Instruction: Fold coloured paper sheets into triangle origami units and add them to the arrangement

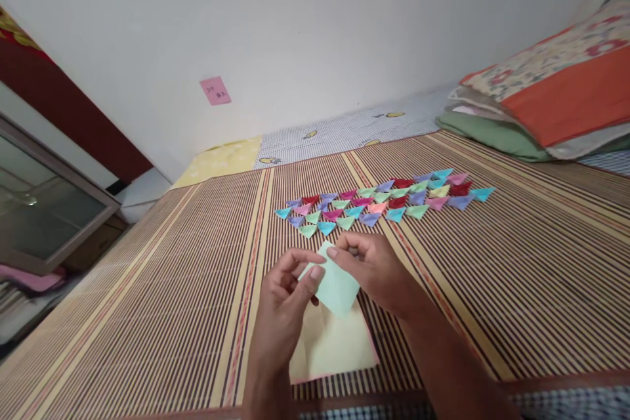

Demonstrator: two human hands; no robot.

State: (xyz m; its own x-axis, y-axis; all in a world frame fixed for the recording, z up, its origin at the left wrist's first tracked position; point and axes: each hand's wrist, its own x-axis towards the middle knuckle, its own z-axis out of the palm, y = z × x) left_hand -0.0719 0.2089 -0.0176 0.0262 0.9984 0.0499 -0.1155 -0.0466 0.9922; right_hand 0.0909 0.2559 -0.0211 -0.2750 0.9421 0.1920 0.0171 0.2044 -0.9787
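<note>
A pale green square of paper [339, 289] is held up between my two hands, one corner pointing down. My left hand [290, 289] pinches its left side with thumb and forefinger. At the upper edge my right hand [371, 266] grips the sheet, thumb in front and fingers curled behind. Below the green sheet, on the mat, lies a larger cream-yellow paper [339, 348] with a pinkish edge showing under it. Beyond my hands, rows of small folded paper triangles [377, 208] in many colours rest on the mat.
The striped bamboo mat [197, 289] covers the surface. Folded quilts and cushions [556, 105] are piled at the back right. Checked cloth [339, 131] borders the white wall, where a pink note [215, 90] is stuck. A glass-fronted cabinet door [46, 200] stands at the left.
</note>
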